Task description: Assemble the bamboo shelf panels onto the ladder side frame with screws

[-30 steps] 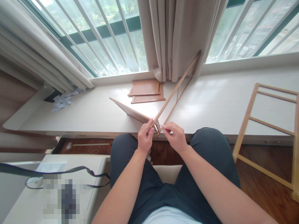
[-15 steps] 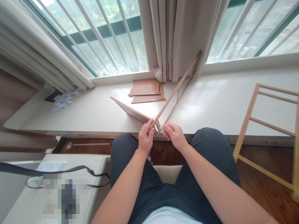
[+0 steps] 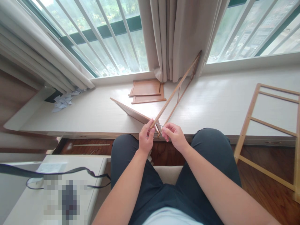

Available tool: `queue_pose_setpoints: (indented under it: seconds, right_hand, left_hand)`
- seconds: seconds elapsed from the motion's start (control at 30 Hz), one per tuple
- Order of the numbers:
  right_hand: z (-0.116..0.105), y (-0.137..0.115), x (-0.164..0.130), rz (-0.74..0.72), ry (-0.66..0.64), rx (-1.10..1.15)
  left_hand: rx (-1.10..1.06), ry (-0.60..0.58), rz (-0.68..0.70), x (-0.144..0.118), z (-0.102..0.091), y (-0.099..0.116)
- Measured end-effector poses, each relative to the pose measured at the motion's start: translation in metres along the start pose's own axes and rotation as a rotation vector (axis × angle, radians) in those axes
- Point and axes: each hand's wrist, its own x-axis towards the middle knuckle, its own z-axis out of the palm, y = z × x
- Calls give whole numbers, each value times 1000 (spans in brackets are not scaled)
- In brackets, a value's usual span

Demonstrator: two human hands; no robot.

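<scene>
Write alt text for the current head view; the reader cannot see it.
A seated person's left hand grips the near end of a wooden frame while the right hand holds a thin metallic rod up to it. Two brown panels lie beyond on a pale window ledge; another frame is at right.

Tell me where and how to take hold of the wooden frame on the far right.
Probably best to grip the long left rail of the wooden frame about midway along, coming from the left. That rail is slim and on the side toward the person's right knee, and the open gap beside it should leave room to wrap around. The frame looks tilted, so a firm hold seems wise.
</scene>
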Motion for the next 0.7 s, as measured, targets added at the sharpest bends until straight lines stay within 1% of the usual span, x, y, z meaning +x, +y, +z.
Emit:
queue_pose_setpoints:
  seconds: [0.17,0.27,0.4,0.6,0.7]
  right_hand:
    - [-4,-1,-4,-262,118,-456]
    - [-5,-4,-5,-303,164,-536]
    - [-5,-3,-5,-233,191,-462]
    - [-4,1,-2,12,88,-143]
    - [-4,0,-1,42,63,-100]
  left_hand:
    - [-4,2,-9,0,0,0]
    - [-13,8,-16,0,0,0]
    - [-19,5,-22,0,0,0]
    - [-31,9,-14,0,0,0]
    - [-32,8,-14,0,0,0]
